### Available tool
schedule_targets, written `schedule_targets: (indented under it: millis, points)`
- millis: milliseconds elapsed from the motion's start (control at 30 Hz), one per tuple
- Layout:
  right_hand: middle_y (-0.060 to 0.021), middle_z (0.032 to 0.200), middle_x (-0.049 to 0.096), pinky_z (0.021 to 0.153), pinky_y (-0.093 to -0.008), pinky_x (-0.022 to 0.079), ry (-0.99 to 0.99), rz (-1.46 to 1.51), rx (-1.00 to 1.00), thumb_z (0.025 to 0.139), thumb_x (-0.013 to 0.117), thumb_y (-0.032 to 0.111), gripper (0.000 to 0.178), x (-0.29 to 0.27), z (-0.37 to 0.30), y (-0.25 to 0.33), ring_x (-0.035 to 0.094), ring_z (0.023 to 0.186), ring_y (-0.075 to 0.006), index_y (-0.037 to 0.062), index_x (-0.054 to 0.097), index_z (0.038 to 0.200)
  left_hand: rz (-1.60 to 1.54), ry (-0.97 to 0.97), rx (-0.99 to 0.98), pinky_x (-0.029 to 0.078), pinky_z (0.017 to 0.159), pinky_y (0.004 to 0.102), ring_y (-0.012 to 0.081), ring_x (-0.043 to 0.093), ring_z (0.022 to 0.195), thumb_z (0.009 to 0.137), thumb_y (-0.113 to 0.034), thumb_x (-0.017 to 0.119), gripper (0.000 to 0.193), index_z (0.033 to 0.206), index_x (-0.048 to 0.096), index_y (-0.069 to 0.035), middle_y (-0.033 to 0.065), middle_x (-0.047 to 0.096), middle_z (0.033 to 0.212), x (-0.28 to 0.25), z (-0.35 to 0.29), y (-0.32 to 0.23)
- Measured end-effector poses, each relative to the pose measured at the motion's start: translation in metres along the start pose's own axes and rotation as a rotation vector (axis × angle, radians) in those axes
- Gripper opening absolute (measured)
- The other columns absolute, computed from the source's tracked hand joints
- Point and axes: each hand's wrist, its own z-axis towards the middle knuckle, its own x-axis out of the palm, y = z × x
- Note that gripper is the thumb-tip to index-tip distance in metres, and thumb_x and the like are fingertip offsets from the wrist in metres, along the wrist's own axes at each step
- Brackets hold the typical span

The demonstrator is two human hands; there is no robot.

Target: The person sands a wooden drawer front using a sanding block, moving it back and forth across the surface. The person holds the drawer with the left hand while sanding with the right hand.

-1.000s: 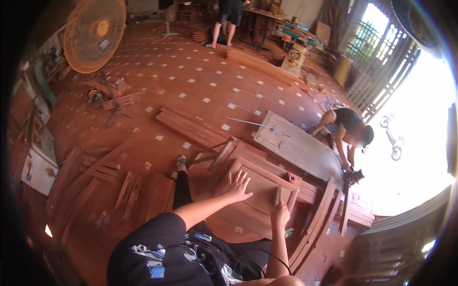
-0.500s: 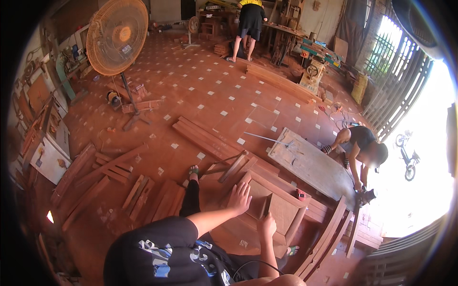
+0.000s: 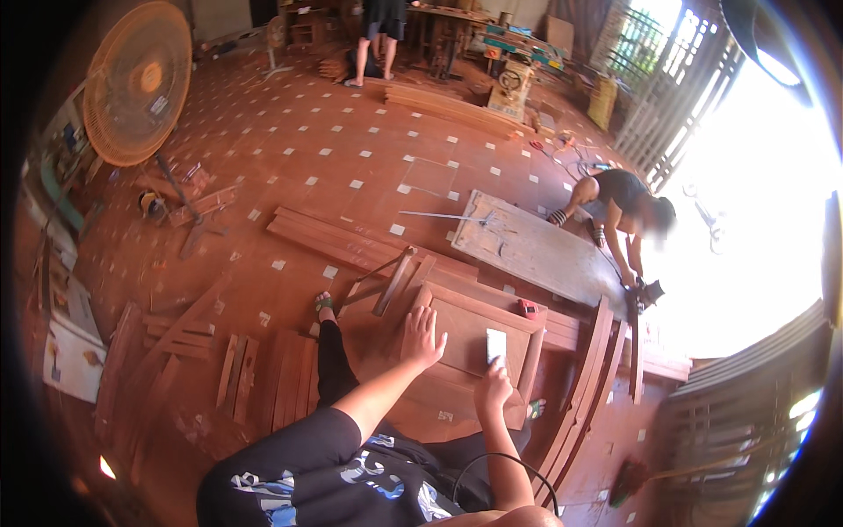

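In front of me lies a framed wooden panel (image 3: 457,367), reddish brown with a raised border. My left hand (image 3: 423,339) rests on its left part, palm down, fingers stretched out. Over the panel's right side, my right hand (image 3: 495,386) is closed round the lower end of a flat rectangular scraper (image 3: 496,344). The scraper's face gleams white in the light; any handle is hidden in my fist. A small red tape measure (image 3: 527,307) sits on the far rail of the frame, beyond the scraper.
Long boards (image 3: 351,244) lie beyond the panel, with more timber (image 3: 290,378) at left and curved lengths (image 3: 575,400) at right. A co-worker (image 3: 619,211) bends over a power tool by a large slab (image 3: 536,246). A fan (image 3: 139,83) stands far left; another person (image 3: 382,35) is at the back.
My view has swung, so the surroundings sit further left and higher. The scraper has turned from dark to bright, its face now catching the light. My left hand stays spread on the panel.
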Motion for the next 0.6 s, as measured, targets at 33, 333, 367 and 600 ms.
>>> schedule_targets:
  millis: [33,333,367,600]
  points:
    - [-0.0059,0.079,0.061,0.049,-0.0310,0.054,-0.008,0.000,-0.046,0.086,0.055,0.014,0.047,-0.003,-0.001,0.007,0.067,0.063,-0.0189,0.0045,0.052,0.133,-0.056,-0.017,0.009,0.020,0.117,0.0515,0.0353,0.028,0.142,0.093,-0.038,0.050,0.064,0.140,0.040,0.005,0.0234,0.040,0.146,0.000,0.001,0.001]
    - [-0.0096,0.095,0.066,0.065,-0.0412,0.055,0.019,0.646,-0.163,0.085,0.058,0.009,0.033,-0.060,-0.002,-0.005,0.067,0.077,-0.0318,0.0130,0.066,0.116,-0.224,-0.080,0.059,0.023,0.117,0.0497,0.0424,0.033,0.137,0.092,-0.037,0.056,0.062,0.134,0.043,0.008,0.0281,0.044,0.139,-0.001,0.000,0.006]
    - [-0.0089,0.097,0.067,0.065,-0.0413,0.055,0.009,0.628,-0.153,0.085,0.058,0.008,0.030,-0.068,0.002,-0.010,0.067,0.078,-0.0320,0.0126,0.068,0.114,-0.211,-0.081,0.056,0.023,0.117,0.0497,0.0422,0.033,0.137,0.091,-0.039,0.057,0.064,0.133,0.044,0.007,0.0281,0.043,0.140,0.000,0.001,0.009]
    - [-0.0134,0.112,0.067,0.069,-0.0420,0.055,-0.132,0.342,0.027,0.081,0.056,0.003,0.041,-0.033,-0.014,-0.052,0.068,0.083,-0.0330,0.0096,0.064,0.121,0.008,0.176,0.096,0.010,0.120,0.0499,0.0392,0.015,0.146,0.081,-0.062,0.058,0.095,0.144,0.034,0.004,0.0274,0.026,0.152,-0.003,0.000,0.000]
